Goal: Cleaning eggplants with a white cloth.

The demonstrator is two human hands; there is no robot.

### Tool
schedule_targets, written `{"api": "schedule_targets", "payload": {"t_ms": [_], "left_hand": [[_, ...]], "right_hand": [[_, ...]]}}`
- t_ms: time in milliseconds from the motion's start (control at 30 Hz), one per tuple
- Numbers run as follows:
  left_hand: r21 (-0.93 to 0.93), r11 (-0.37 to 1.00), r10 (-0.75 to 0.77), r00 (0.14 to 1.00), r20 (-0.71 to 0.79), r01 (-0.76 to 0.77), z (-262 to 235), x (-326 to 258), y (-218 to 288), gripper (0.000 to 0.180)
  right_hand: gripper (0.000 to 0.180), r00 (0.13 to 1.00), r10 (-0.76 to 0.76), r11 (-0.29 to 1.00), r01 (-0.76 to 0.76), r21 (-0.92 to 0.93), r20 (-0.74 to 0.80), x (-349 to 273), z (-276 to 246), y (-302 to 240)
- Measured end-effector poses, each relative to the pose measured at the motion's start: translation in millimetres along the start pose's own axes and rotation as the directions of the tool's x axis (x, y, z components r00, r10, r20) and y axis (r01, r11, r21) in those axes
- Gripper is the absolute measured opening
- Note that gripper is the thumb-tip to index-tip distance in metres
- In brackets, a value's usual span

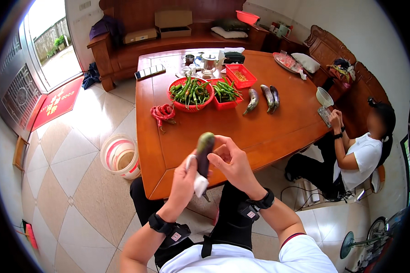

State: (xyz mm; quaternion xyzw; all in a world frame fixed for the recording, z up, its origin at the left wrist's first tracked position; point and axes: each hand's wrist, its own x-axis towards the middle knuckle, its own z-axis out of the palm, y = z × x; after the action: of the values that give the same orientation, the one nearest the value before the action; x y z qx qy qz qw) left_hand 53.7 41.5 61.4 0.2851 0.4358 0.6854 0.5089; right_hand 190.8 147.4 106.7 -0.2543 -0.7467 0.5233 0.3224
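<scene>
Above the near edge of the table I hold a dark purple eggplant (204, 154) upright, its greenish end on top. My left hand (184, 182) is closed around its lower part, with a white tissue (200, 185) pressed against the skin. From the other side my right hand (232, 163) has its curled index finger and thumb at the upper part of the eggplant. Three more eggplants (253, 101) lie farther off on the table. Red chili peppers (163, 113) are heaped to the left, and a round red basket (198, 108) of green peppers stands ahead.
A square red basket (225, 105) with green peppers and another red basket (246, 83) stand beyond. A teapot (208, 63) is at the back. A bucket (120, 157) stands on the floor left of the table. At right a person (362, 154) sits holding something.
</scene>
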Motion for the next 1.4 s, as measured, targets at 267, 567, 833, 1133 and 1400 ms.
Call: {"api": "schedule_targets", "payload": {"t_ms": [267, 567, 833, 1133, 1400], "left_hand": [[-0.292, 0.955, -0.015, 0.968, -0.250, -0.060, -14, 12, -4, 0.045], [-0.080, 0.996, 0.023, 0.984, -0.177, -0.038, -23, 18, -15, 0.051], [-0.052, 0.997, 0.037, 0.962, -0.270, -0.053, -40, 15, -24, 0.047], [-0.044, 0.999, -0.008, 0.966, -0.260, -0.003, -45, 5, -27, 0.042], [0.016, 1.000, -0.009, 0.963, -0.270, 0.013, -40, 2, -29, 0.042]], "right_hand": [[0.051, 0.961, 0.171, 0.983, -0.151, -0.105, 0.218, -27, 24, 30], [0.033, 0.975, 0.169, 0.950, -0.201, 0.240, 0.148, 2, 5, 42], [0.029, 0.986, 0.068, 0.991, -0.049, 0.127, -0.152, 144, -14, 79], [0.044, 0.963, -0.057, 0.923, -0.050, -0.381, -0.264, 214, 15, 90], [0.045, 0.963, -0.141, 0.786, -0.034, -0.618, -0.231, 183, -3, 76]]}}
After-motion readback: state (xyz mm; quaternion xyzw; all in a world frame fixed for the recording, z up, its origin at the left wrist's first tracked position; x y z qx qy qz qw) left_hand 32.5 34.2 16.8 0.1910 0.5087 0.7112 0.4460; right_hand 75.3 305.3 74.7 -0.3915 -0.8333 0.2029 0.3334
